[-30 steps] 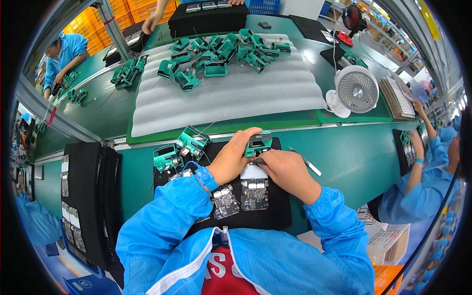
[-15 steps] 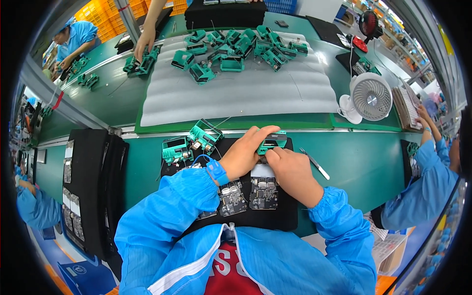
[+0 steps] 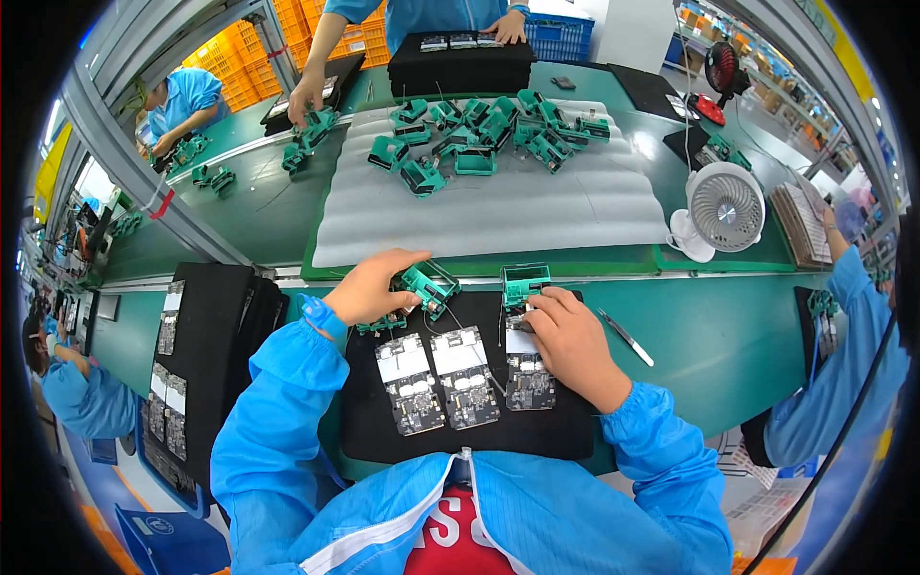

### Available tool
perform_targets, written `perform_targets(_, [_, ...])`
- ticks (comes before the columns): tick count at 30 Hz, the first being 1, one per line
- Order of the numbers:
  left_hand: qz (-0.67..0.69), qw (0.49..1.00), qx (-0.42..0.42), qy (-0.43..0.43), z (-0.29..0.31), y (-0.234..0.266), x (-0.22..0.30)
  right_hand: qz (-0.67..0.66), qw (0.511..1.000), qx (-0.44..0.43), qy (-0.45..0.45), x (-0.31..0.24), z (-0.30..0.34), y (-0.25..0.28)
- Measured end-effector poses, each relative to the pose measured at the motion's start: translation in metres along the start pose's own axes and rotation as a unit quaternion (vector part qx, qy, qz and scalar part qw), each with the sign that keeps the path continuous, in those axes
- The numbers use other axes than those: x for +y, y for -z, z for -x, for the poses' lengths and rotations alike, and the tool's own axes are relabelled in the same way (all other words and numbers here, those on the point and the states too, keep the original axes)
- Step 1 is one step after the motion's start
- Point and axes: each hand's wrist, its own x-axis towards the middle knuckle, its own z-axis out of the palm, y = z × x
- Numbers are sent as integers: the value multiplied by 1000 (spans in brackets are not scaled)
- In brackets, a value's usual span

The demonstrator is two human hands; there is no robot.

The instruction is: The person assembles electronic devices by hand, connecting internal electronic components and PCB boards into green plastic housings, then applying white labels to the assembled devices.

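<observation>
Green housing (image 3: pixel 434 287) held by left hand (image 3: pixel 369 289)

It is gripped at the back of the black mat (image 3: pixel 567 431). A circuit board (image 3: pixel 530 385) is touched by the right hand (image 3: pixel 577 347), whose grip, wide or narrow, cannot be told.

Red shirt (image 3: pixel 458 554): large white letters (image 3: pixel 442 533), partly covered | blue panel (image 3: pixel 187 551), lower left: round pale emblem (image 3: pixel 157 525)
</observation>
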Motion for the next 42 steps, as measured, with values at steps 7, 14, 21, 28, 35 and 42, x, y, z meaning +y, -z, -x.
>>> perform_targets(7, [32,999,-40,-7,-11,5,-3,11,1000,-10,-24,-1,4,-6])
perform_targets(14, [-46,998,9,-48,-4,4,39,-168,973,-40,-153,-19,-11,30])
perform_targets(21, [448,871,184,-78,-4,-61,74,-607,735,-151,-264,-21,-16,-1])
perform_targets(28, [138,985,103,-30,10,-71,45,-236,960,-112,-99,-10,-23,-2])
perform_targets(35, [238,960,128,75,26,-74,40,-16,998,-45,30,-39,-19,13])
perform_targets(42, [156,963,215,-46,25,-93,29,-352,912,-209,32,-79,16,-8])
